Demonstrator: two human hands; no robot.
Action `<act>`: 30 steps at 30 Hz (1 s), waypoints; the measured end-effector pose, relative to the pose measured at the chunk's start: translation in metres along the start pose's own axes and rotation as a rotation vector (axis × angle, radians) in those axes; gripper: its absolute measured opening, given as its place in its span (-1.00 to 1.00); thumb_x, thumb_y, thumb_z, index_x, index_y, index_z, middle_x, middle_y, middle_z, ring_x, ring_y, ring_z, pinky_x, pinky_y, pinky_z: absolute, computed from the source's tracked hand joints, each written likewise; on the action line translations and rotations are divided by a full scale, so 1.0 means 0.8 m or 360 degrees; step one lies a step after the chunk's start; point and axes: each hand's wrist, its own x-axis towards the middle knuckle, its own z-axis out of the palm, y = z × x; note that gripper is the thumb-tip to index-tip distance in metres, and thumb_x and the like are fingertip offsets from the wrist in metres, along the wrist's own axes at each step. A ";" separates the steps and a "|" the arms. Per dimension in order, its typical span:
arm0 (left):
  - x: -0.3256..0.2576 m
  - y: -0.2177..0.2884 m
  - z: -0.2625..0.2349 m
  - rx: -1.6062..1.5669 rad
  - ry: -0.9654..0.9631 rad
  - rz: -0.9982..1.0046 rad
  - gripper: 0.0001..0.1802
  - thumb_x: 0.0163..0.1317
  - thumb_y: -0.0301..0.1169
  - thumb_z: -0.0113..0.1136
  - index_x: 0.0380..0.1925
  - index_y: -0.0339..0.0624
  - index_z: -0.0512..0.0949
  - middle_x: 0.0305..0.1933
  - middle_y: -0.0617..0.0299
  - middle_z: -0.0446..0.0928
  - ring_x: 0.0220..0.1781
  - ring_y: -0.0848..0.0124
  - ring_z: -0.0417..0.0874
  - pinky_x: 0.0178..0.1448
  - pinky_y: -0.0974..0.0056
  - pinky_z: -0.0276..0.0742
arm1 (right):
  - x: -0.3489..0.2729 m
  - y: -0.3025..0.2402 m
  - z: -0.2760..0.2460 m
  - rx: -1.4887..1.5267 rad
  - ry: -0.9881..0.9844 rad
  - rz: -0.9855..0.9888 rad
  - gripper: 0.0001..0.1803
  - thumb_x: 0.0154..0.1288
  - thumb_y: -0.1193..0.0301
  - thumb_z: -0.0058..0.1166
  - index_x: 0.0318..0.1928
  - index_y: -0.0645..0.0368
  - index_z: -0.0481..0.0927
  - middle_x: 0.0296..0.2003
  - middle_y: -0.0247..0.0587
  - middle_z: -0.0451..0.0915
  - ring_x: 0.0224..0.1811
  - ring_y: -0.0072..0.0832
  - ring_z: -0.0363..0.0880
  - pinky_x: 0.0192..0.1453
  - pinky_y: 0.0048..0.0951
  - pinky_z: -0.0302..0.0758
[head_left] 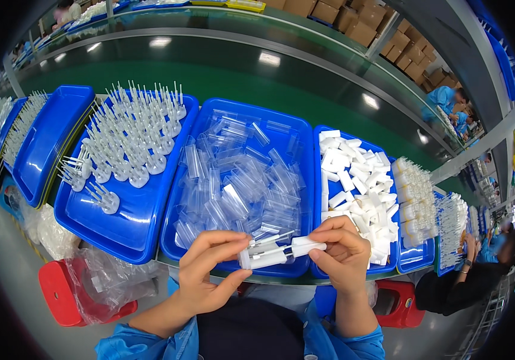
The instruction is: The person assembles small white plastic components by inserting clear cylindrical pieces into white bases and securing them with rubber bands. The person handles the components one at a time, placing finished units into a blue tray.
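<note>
My left hand (pixel 206 279) grips a clear round base with thin pins (pixel 245 259) by its base, thumb below and fingers above. The piece lies sideways, its pins pointing right, with white sleeves (pixel 267 260) over some of them. From the right, my right hand (pixel 346 255) pinches white sleeves (pixel 304 246) at the pin tips; their exact number is partly hidden by my fingers. Just beyond my hands is a blue tray (pixel 173 207) of clear plastic sleeves (pixel 227 198). To its right, another blue tray (pixel 317 156) holds loose white sleeves (pixel 359 180).
On the left, a blue tray (pixel 89 225) carries upright pin bases (pixel 131 138). Assembled rows (pixel 413 198) stand at the right. Beyond runs a green conveyor belt (pixel 239 75). Red stools (pixel 59 294) flank me below. A co-worker in a dark top (pixel 458 288) sits at the right.
</note>
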 end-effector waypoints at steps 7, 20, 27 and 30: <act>0.001 0.001 0.002 -0.0044 -0.0035 -0.0019 -0.55 0.09 -0.63 0.37 0.03 -0.46 0.54 0.09 -0.15 0.45 0.12 0.02 0.64 0.07 0.19 0.73 | -0.002 -0.004 -0.006 0.0036 0.0003 0.0092 -0.70 0.07 0.85 0.15 -0.13 0.50 0.63 -0.04 -0.08 0.43 -0.05 -0.42 0.57 0.08 -0.45 0.59; 0.002 0.004 0.005 -0.0027 -0.0008 -0.0056 -0.54 0.05 -0.63 0.42 0.01 -0.41 0.60 0.08 -0.08 0.52 0.07 0.19 0.65 0.08 0.25 0.68 | -0.008 -0.008 0.004 -0.0009 0.0000 0.0073 -0.77 0.17 0.77 0.15 -0.12 0.47 0.66 -0.08 -0.08 0.49 -0.08 -0.46 0.56 0.00 -0.55 0.57; 0.003 0.001 0.004 0.0011 -0.0007 -0.0009 -0.52 0.03 -0.63 0.42 0.03 -0.39 0.61 0.08 -0.06 0.53 0.06 0.19 0.65 0.10 0.25 0.64 | -0.007 -0.008 0.001 0.0059 0.0068 0.0212 -0.80 0.19 0.74 0.17 -0.14 0.47 0.67 -0.08 -0.08 0.50 -0.10 -0.48 0.56 -0.02 -0.57 0.56; 0.004 -0.001 0.003 0.0035 -0.0056 0.0022 -0.51 0.01 -0.61 0.44 0.03 -0.38 0.61 0.07 -0.05 0.53 0.05 0.19 0.65 0.10 0.24 0.63 | -0.008 -0.008 0.002 0.0011 0.0053 0.0238 -0.79 0.18 0.73 0.20 -0.14 0.43 0.69 -0.09 -0.09 0.51 -0.12 -0.49 0.57 -0.09 -0.58 0.57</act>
